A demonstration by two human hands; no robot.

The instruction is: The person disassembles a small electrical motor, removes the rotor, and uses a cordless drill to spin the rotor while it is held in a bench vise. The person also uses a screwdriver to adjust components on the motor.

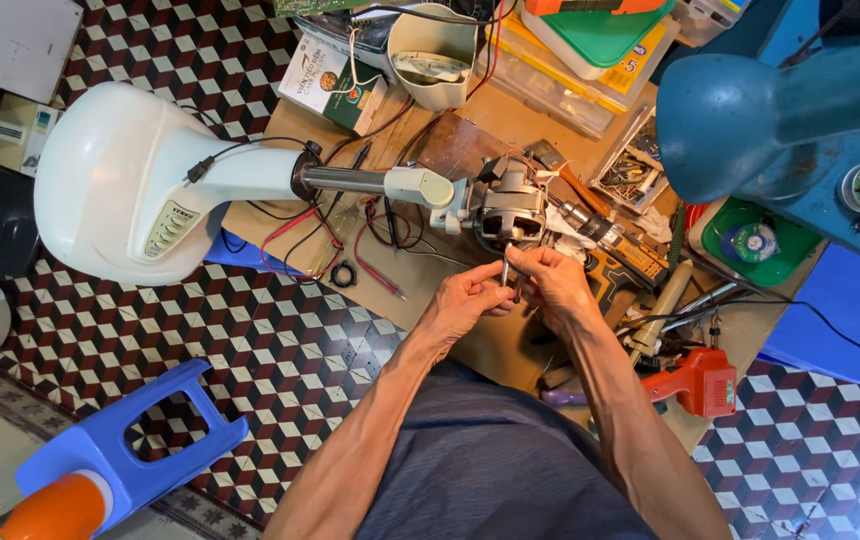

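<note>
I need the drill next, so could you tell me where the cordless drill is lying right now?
In the head view, the cordless drill lies on the workbench just right of the fan motor, beyond the right hand.

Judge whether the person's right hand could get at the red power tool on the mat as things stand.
Probably yes: the right hand is at the fan motor, and the red power tool lies uncovered beside that forearm, with only loose cables nearby.

Low brown board (pixel 470 345) on my checkered floor (pixel 250 340), crowded with gear.

I take the cordless drill (pixel 622 252) as my landmark: left of it lie red and black leads (pixel 310 232), below-right a red tool (pixel 695 382), above it a clear parts box (pixel 638 165).
</note>
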